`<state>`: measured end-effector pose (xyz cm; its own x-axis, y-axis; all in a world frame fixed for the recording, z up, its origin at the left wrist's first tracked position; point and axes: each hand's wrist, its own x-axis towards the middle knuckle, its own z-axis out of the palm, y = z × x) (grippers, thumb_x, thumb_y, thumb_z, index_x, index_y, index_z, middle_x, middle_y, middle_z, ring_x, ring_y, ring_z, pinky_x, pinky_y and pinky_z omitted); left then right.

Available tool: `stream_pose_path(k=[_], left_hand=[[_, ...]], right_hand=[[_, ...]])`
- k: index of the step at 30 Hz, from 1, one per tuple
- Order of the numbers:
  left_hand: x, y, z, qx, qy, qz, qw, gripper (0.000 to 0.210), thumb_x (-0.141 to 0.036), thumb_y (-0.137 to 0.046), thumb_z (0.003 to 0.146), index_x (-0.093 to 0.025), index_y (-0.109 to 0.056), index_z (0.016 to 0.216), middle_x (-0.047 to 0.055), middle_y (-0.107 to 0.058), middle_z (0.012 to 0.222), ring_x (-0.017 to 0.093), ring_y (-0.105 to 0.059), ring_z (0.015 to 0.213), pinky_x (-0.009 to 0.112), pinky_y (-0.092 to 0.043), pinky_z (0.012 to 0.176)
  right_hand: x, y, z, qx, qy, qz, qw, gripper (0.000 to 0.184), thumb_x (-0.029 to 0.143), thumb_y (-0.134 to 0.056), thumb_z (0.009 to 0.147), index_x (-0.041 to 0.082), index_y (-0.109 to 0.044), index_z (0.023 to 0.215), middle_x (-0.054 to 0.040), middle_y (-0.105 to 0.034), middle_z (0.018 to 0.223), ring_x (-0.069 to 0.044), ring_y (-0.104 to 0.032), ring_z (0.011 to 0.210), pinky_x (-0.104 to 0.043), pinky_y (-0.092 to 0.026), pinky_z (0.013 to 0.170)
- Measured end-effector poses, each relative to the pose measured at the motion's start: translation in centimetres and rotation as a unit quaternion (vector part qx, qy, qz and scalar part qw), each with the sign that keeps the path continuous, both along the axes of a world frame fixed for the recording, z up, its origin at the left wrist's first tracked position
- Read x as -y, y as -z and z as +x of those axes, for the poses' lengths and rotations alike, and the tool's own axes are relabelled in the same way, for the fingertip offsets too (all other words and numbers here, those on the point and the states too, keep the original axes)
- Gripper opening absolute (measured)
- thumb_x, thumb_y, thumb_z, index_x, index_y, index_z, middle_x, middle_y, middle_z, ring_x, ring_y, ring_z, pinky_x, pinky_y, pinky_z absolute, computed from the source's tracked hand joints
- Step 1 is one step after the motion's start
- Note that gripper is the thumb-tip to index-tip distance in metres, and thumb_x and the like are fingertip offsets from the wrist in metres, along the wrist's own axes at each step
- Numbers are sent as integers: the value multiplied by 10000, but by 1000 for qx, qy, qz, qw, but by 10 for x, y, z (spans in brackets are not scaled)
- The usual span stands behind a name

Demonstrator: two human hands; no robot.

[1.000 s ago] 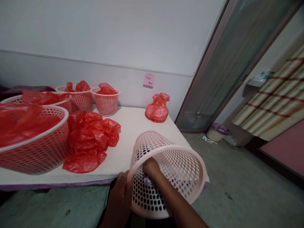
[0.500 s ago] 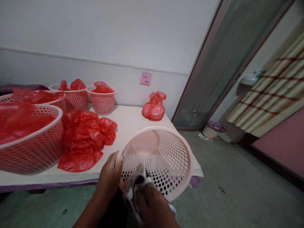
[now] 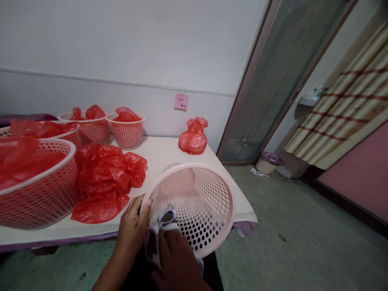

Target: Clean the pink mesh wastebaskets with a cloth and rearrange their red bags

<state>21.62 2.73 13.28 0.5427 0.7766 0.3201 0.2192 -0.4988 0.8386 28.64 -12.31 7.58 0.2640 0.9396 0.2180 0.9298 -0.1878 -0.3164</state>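
A pink perforated plastic basket [image 3: 226,182] lies tilted on its side with its mouth toward me, partly over the front edge of the white-covered table. My left hand [image 3: 131,224] grips its rim on the left, thumb on the inner side. Bunched in my right hand [image 3: 178,258] is a grey-white cloth [image 3: 157,226], pressed against the lower left inside wall of the basket. The fingertips of that hand are partly hidden in the cloth. Crumpled red plastic bags [image 3: 106,178] lie just left of my left hand.
Several pink baskets with red bags, such as a large one [image 3: 39,202] and a small one [image 3: 127,133], stand at left. A tied red bag [image 3: 194,137] sits near the wall. A bin [image 3: 268,162] stands on the floor at right, near a glass door [image 3: 257,101].
My right hand has moved the cloth left and slightly up along the basket's inside wall. The basket has shifted a little left in view, with my left hand still on its rim.
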Motion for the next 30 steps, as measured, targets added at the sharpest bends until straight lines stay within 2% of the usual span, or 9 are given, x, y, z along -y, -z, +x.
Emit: stream_pose_path(k=[4, 8, 10, 15, 17, 19, 22, 27, 30], left_hand=[[-7, -6, 5, 16, 29, -33, 999, 384, -500, -450, 900, -213, -646, 1065, 52, -674, 1060, 218, -594, 1017, 328, -434, 898], [7, 0, 8, 52, 23, -118, 991, 453, -542, -487, 873, -188, -583, 1139, 62, -679, 1049, 231, -620, 1003, 338, -470, 873], [19, 7, 6, 44, 30, -159, 986, 487, -551, -481, 872, -187, -548, 1188, 65, -682, 1063, 230, -635, 985, 348, -485, 868], [34, 23, -1, 36, 34, -167, 985, 504, -542, -418, 897, -199, -551, 1241, 74, -675, 1164, 241, -620, 1091, 385, -470, 961], [32, 23, -2, 29, 39, -132, 990, 479, -519, -412, 903, -207, -579, 1225, 78, -664, 1199, 248, -597, 1134, 402, -447, 999], [29, 20, -1, 28, 50, -97, 994, 449, -487, -398, 917, -214, -587, 1220, 85, -646, 1231, 246, -573, 1167, 410, -427, 1023], [29, 18, 0, 18, 64, -48, 997, 408, -433, -376, 939, -224, -581, 1224, 91, -645, 1197, 235, -574, 1141, 409, -435, 1009], [32, 24, -1, -15, 88, 27, 996, 355, -375, -374, 954, -226, -590, 1193, 68, -654, 993, 204, -624, 949, 345, -506, 863], [33, 25, 2, -18, 82, 55, 995, 348, -359, -356, 964, -227, -575, 1200, 57, -644, 969, 192, -624, 941, 329, -509, 852]], right_hand=[[-7, 12, 6, 53, 44, -16, 997, 551, 146, -594, 768, 172, -492, 1309, -140, -630, 1012, -294, -562, 889, -461, -493, 751], [-10, 3, 16, 26, 47, 26, 998, 415, 121, -567, 740, 164, -570, 1152, -118, -614, 957, -265, -543, 853, -422, -488, 731], [-14, -11, 20, -27, 50, 80, 995, 332, 168, -558, 779, 169, -580, 1111, -114, -616, 997, -265, -545, 901, -424, -490, 789], [-26, -30, 33, -172, -40, 179, 968, 437, 246, -478, 922, 187, -439, 1353, -115, -559, 1291, -209, -498, 1206, -347, -413, 1033], [-30, -22, 42, -143, -37, 144, 979, 394, 200, -449, 932, 202, -480, 1324, -112, -571, 1286, -196, -510, 1197, -327, -423, 1015], [-34, -8, 54, -55, 19, 45, 997, 387, 173, -454, 921, 233, -519, 1297, -111, -602, 1228, -215, -553, 1121, -341, -456, 945], [-42, 9, 83, 48, 105, -93, 989, 397, 156, -479, 890, 242, -558, 1269, -139, -636, 1137, -253, -601, 1000, -372, -475, 849], [-57, 16, 139, 55, 202, -118, 971, 360, 298, -500, 910, 105, -587, 1201, -253, -609, 1139, -328, -607, 1001, -441, -457, 824], [-67, 18, 150, 38, 224, -114, 967, 427, 355, -493, 917, 75, -551, 1234, -262, -594, 1165, -324, -614, 988, -423, -459, 808]])
